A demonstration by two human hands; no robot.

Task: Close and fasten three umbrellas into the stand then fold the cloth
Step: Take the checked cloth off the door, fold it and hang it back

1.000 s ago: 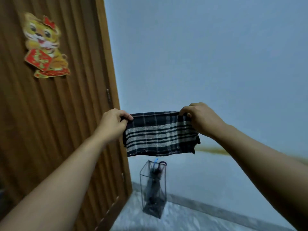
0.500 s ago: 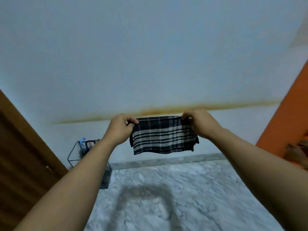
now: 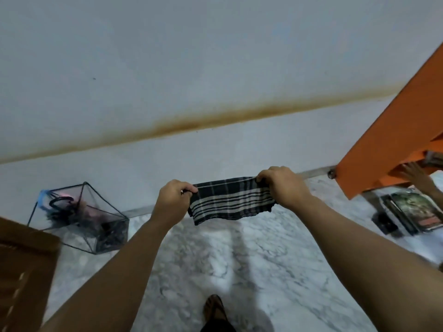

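Note:
A black and white checked cloth (image 3: 230,202) hangs folded in the air, stretched between my two hands in front of me. My left hand (image 3: 173,200) pinches its upper left corner and my right hand (image 3: 282,185) pinches its upper right corner. At the lower left, a clear wire-framed umbrella stand (image 3: 100,212) stands against the white wall. Dark closed umbrellas (image 3: 72,209) with curved handles sit inside it.
A brown wooden door (image 3: 21,271) fills the lower left corner. An orange piece of furniture (image 3: 393,144) juts in at the right, with another person's hand (image 3: 417,176) under it and books (image 3: 417,212) on the marble floor (image 3: 239,259). My sandalled foot (image 3: 215,310) shows below.
My view has swung right and downward, from the door to the floor. The stand now lies at the lower left. Both hands kept hold of the cloth.

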